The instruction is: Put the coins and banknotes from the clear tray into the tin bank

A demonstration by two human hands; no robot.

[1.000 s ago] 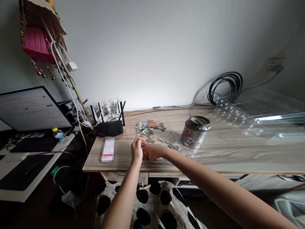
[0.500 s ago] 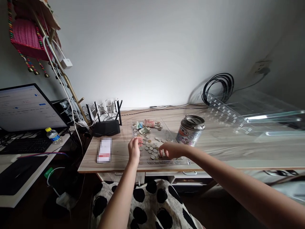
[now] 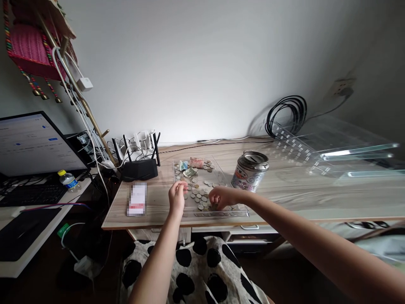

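Observation:
A clear acrylic tray (image 3: 221, 169) lies on the desk, holding many loose silver and brass coins (image 3: 198, 198). At its back are a rolled red banknote (image 3: 196, 162), a folded green note (image 3: 190, 172) and a bluish note (image 3: 183, 165). My left hand (image 3: 177, 195) is at the tray's left side, fingers curled together; whatever they hold is hidden. Among the coins near the front right, my right hand (image 3: 224, 197) has its fingertips closed down on a coin, partly hidden by the fingers. Behind it stands a round tin coin bank (image 3: 249, 172) with a slotted lid.
A phone (image 3: 137, 199) with a blurred screen lies left of the tray, below a black router (image 3: 139, 169). Clear acrylic panels (image 3: 316, 156) and a coiled black cable (image 3: 286, 114) are at the right. A laptop (image 3: 38, 143) and a bottle (image 3: 68, 180) stand far left.
My right hand has lowered onto the coins and its fingers have drawn together. My left hand stays at the tray's left side. The whole view has shifted slightly.

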